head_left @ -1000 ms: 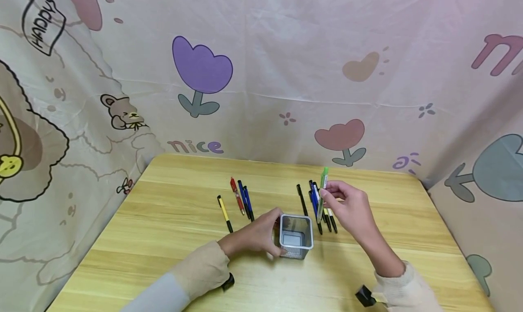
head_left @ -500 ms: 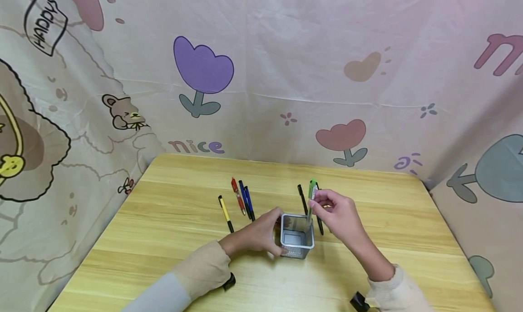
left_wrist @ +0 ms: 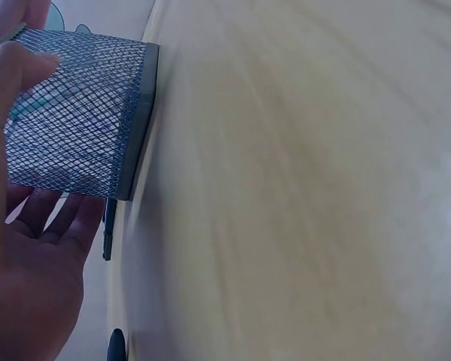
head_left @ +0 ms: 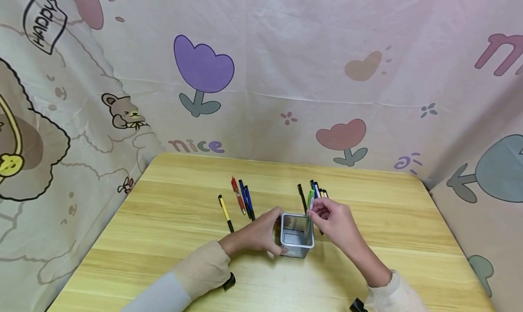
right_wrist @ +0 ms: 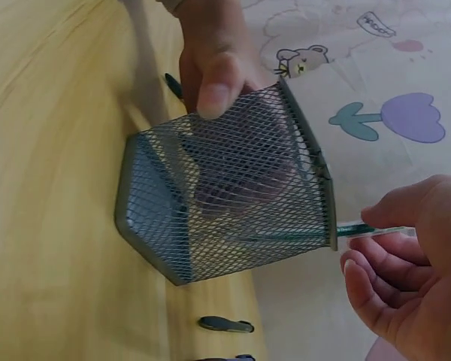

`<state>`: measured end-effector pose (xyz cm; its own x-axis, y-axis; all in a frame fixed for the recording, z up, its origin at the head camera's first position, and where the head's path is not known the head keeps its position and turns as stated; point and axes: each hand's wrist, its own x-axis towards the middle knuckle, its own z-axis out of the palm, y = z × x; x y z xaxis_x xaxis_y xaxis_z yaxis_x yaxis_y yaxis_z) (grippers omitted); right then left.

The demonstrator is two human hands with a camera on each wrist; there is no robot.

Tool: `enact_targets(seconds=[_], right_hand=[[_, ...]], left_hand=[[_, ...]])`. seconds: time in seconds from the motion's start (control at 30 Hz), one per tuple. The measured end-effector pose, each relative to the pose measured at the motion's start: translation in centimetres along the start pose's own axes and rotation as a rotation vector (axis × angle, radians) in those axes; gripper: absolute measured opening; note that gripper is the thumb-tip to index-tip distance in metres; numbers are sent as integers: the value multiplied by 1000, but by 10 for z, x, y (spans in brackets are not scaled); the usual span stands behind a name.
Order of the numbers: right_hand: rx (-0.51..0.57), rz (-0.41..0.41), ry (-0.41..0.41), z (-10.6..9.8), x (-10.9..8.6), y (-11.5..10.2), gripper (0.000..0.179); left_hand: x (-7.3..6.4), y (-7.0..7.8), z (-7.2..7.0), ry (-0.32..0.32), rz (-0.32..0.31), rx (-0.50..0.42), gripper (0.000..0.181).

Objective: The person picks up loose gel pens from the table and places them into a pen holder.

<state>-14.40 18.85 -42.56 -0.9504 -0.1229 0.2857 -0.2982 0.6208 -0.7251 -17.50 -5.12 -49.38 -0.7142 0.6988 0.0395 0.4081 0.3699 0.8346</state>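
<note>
A silver mesh pen holder (head_left: 292, 253) stands upright on the table. My left hand (head_left: 261, 234) grips it from the left, with the thumb on the near side and the fingers round the far side. Between thumb and fingers, my right hand (head_left: 337, 219) pinches a green pen (head_left: 311, 198) upright at the holder's right rim. In the right wrist view, the lower part of the pen (right_wrist: 353, 229) reaches down inside the mesh wall (right_wrist: 248, 203). No other pen shows inside the holder.
Left of the holder lie a yellow-and-black pen (head_left: 224, 210), a red pen (head_left: 238, 194) and blue pens (head_left: 248, 200). A black pen (head_left: 301, 196) lies behind it. Several more pens (head_left: 316, 189) are partly hidden behind my right hand. A printed cloth (head_left: 265, 76) hangs behind the table.
My right hand has moved left with the green pen from above the right-hand pens, then lowered it into the holder. My left hand keeps its grip in the same place.
</note>
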Motion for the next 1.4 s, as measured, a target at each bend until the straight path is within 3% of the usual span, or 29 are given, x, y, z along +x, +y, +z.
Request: enact_targets(seconds=[0.33,0.83,1.17,1.4], right_hand=[[-60,-58,-39,6,-6,4,12],[-92,20,-167,8,-6,5,22],[-65,-33,-98,0,-4,9,21],[-70,14,-58,-9,4,19,20]], left_hand=[[1,-1,0,-5,3,-15,73],[-1,-2,1,-15,9,-24,74],[0,-1,1,-12,8,-11,74],[-2,2,1,-13,-17,-16,74]])
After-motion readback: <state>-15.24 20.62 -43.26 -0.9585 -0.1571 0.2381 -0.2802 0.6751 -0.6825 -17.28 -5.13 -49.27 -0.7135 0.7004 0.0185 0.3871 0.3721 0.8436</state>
